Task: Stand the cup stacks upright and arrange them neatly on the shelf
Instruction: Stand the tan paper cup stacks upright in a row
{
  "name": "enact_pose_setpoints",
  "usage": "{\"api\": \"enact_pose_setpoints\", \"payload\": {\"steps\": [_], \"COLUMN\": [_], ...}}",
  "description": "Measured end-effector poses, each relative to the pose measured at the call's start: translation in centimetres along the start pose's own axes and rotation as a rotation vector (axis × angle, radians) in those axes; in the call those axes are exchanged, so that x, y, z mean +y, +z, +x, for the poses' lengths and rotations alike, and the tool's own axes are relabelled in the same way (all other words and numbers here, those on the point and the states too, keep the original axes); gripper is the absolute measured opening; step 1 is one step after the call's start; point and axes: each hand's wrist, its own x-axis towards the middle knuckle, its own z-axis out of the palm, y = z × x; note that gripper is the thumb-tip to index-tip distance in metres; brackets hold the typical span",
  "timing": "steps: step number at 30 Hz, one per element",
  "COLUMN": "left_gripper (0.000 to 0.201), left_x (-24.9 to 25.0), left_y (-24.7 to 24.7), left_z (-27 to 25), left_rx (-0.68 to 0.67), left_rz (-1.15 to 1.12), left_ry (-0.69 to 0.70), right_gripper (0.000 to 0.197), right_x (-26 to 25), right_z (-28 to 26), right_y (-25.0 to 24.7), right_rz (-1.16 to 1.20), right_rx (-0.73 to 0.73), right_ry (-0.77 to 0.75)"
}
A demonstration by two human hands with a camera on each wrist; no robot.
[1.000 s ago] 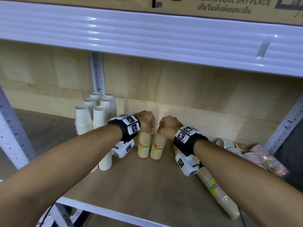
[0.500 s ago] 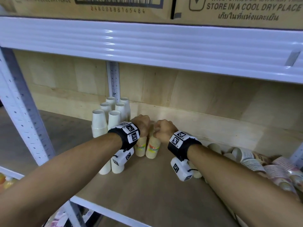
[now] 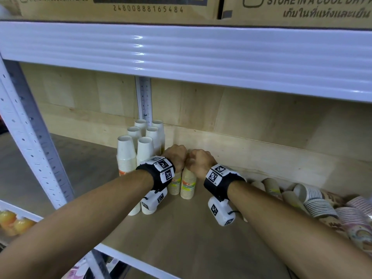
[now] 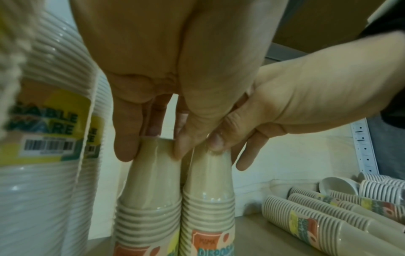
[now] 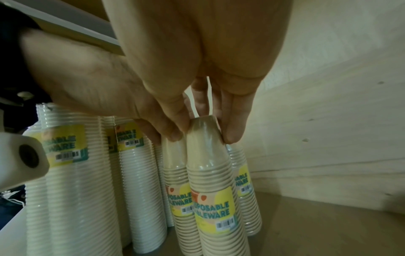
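Note:
Two beige cup stacks stand upright side by side in the middle of the shelf [image 3: 181, 234], mouths down. My left hand [image 3: 175, 156] pinches the top of the left beige stack [image 3: 174, 185] [image 4: 151, 181] from above. Beside it, my right hand [image 3: 198, 161] pinches the top of the right beige stack [image 3: 188, 186] [image 5: 210, 161]. The two hands touch each other. To their left, several white cup stacks [image 3: 141, 146] [image 5: 87, 173] stand upright in a tight group.
More cup stacks lie on their sides at the right end of the shelf: beige ones [image 3: 291, 200] [image 4: 317, 218] and patterned ones [image 3: 354, 218]. A wooden back wall [image 3: 261, 125] closes the shelf. A white metal post [image 3: 30, 133] stands at the left front.
Both hands, holding the two beige stacks by their tops, have shifted them a little back and left, closer to the white stacks. The head camera has swung left.

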Motion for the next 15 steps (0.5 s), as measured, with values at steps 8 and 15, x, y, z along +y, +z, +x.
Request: {"api": "enact_pose_setpoints", "payload": {"steps": [8, 15], "left_gripper": [0.019, 0.035], "left_x": [-0.1, 2.0], "left_y": [-1.7, -2.9], "left_z": [0.0, 0.6], "left_rx": [0.002, -0.006], "left_rz": [-0.042, -0.083], "left_ry": [0.044, 0.205], "right_gripper": [0.019, 0.043], "right_x": [0.9, 4.6], "right_z": [-0.3, -1.7], "right_y": [-1.0, -4.4], "right_rz": [-0.011, -0.125], "right_rx": [0.015, -0.01], "right_ry": [-0.005, 0.132]}}
